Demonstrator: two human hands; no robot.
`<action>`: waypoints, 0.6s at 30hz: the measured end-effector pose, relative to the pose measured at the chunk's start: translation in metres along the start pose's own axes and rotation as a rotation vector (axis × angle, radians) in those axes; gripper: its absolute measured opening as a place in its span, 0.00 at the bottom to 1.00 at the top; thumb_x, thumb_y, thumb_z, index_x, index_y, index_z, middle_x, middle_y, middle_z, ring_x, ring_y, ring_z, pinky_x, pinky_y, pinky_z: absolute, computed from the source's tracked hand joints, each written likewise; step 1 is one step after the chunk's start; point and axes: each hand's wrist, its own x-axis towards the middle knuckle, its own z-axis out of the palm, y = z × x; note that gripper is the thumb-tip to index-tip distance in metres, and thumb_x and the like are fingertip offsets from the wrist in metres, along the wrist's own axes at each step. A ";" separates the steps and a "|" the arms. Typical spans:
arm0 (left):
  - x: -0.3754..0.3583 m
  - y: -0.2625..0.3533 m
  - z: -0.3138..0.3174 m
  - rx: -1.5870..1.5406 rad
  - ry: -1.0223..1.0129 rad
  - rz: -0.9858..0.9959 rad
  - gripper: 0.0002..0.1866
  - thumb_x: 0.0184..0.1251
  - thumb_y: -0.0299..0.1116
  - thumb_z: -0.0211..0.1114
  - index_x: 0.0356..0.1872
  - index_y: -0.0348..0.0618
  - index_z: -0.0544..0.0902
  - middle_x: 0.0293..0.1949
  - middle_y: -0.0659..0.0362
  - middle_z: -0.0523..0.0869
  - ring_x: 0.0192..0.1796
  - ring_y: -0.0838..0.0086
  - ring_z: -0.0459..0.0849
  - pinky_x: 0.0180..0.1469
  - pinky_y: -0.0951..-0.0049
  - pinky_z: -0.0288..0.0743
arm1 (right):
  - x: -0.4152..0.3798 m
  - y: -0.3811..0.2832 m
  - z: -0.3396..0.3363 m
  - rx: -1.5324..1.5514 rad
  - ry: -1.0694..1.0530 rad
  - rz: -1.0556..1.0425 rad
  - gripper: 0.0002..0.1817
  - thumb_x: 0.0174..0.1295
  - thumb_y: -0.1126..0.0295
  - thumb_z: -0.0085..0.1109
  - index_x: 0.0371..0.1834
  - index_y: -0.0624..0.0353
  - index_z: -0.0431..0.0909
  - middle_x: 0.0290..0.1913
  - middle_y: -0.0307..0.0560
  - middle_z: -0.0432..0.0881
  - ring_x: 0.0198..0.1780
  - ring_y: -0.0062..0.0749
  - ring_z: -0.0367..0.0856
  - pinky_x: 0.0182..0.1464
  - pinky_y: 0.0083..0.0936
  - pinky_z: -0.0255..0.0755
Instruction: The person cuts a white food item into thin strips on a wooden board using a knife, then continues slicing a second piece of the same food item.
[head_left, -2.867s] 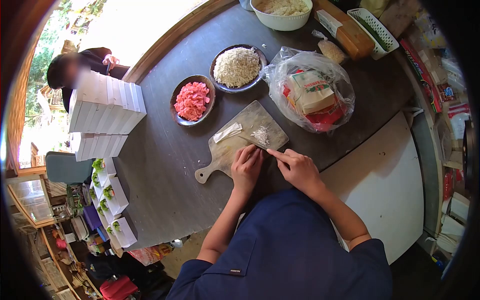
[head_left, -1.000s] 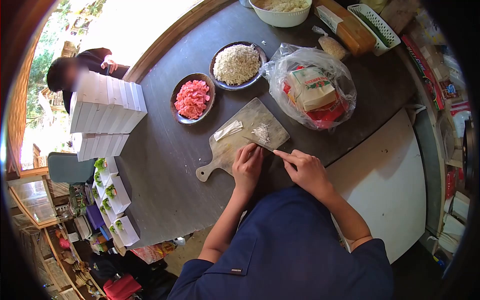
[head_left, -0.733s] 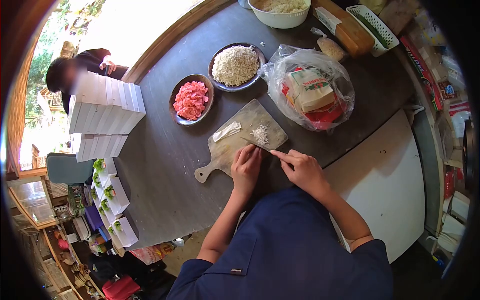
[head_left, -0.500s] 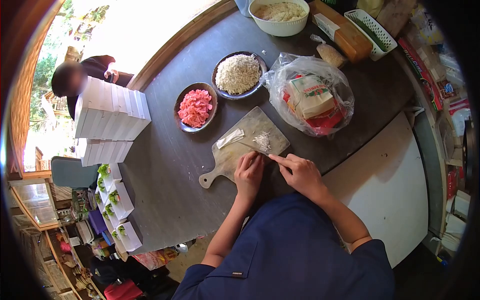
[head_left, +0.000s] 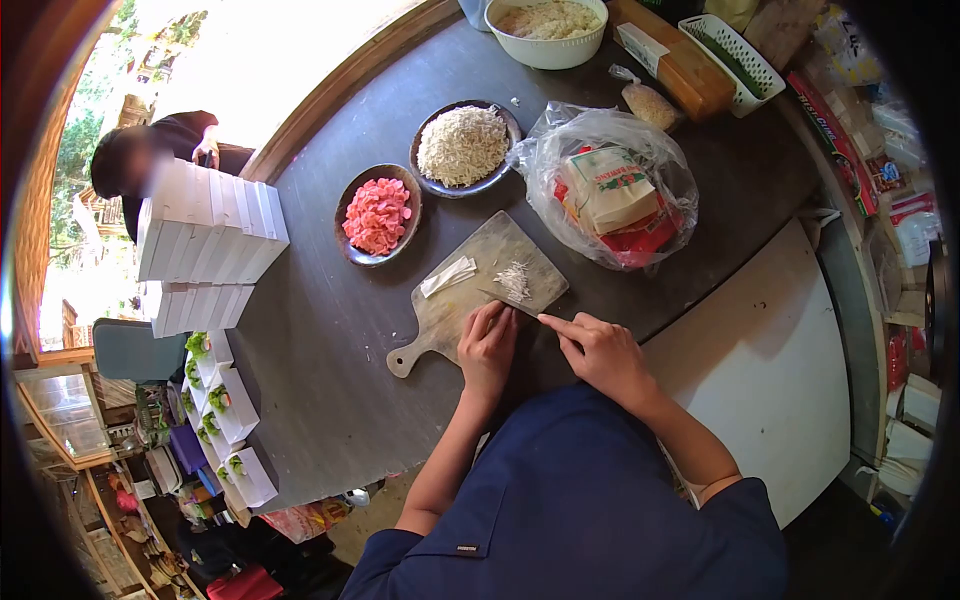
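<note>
My right hand (head_left: 602,358) grips a knife (head_left: 508,302), index finger stretched along its back, the blade reaching over the wooden cutting board (head_left: 440,318). My left hand (head_left: 487,347) is closed at the board's near edge, its curled fingertips beside the blade. Whatever those fingers press on is hidden. A small heap of thin white shreds (head_left: 513,281) lies just beyond the knife. To its left are several flat white strips (head_left: 448,277), side by side on the board.
Beyond the board stand a bowl of pink slices (head_left: 377,216) and a bowl of white shreds (head_left: 462,147). A plastic bag of packets (head_left: 612,190) is at right. White boxes (head_left: 210,225) are stacked at left, near another person (head_left: 180,135). A white colander (head_left: 548,40) stands at the back.
The whole scene has shifted slightly left as the head view moved. Both hands stay at the board with the knife in nearly the same place.
</note>
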 end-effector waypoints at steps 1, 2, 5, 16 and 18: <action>0.000 -0.001 0.000 0.009 -0.003 0.000 0.11 0.61 0.20 0.80 0.45 0.37 0.94 0.49 0.57 0.92 0.51 0.59 0.91 0.54 0.60 0.86 | 0.000 0.000 0.000 -0.001 0.001 0.001 0.23 0.75 0.66 0.66 0.72 0.36 0.87 0.36 0.48 0.84 0.36 0.50 0.91 0.41 0.47 0.88; 0.000 -0.002 0.000 0.011 -0.002 0.001 0.11 0.61 0.20 0.80 0.45 0.37 0.94 0.49 0.57 0.92 0.51 0.59 0.91 0.54 0.60 0.86 | 0.001 -0.001 0.001 -0.002 -0.002 0.005 0.23 0.75 0.67 0.66 0.72 0.36 0.87 0.36 0.48 0.84 0.36 0.50 0.91 0.41 0.47 0.88; 0.001 -0.001 0.000 -0.007 0.011 -0.003 0.11 0.61 0.20 0.80 0.44 0.37 0.94 0.48 0.57 0.92 0.51 0.60 0.92 0.54 0.61 0.87 | 0.006 0.000 0.010 -0.001 -0.003 0.006 0.24 0.74 0.68 0.66 0.73 0.35 0.87 0.37 0.47 0.84 0.37 0.49 0.90 0.41 0.47 0.87; 0.001 0.000 0.000 -0.011 0.010 -0.007 0.11 0.61 0.20 0.80 0.45 0.38 0.94 0.49 0.57 0.92 0.51 0.60 0.92 0.55 0.61 0.87 | 0.010 0.000 0.006 0.063 0.033 -0.011 0.23 0.75 0.67 0.65 0.72 0.36 0.87 0.37 0.47 0.85 0.37 0.51 0.90 0.43 0.48 0.88; 0.000 -0.001 0.000 -0.009 0.006 -0.011 0.11 0.60 0.20 0.80 0.45 0.38 0.94 0.49 0.57 0.92 0.51 0.60 0.92 0.55 0.61 0.86 | 0.005 0.000 0.005 0.047 0.000 0.000 0.24 0.75 0.67 0.65 0.73 0.36 0.87 0.38 0.48 0.85 0.37 0.51 0.91 0.43 0.48 0.87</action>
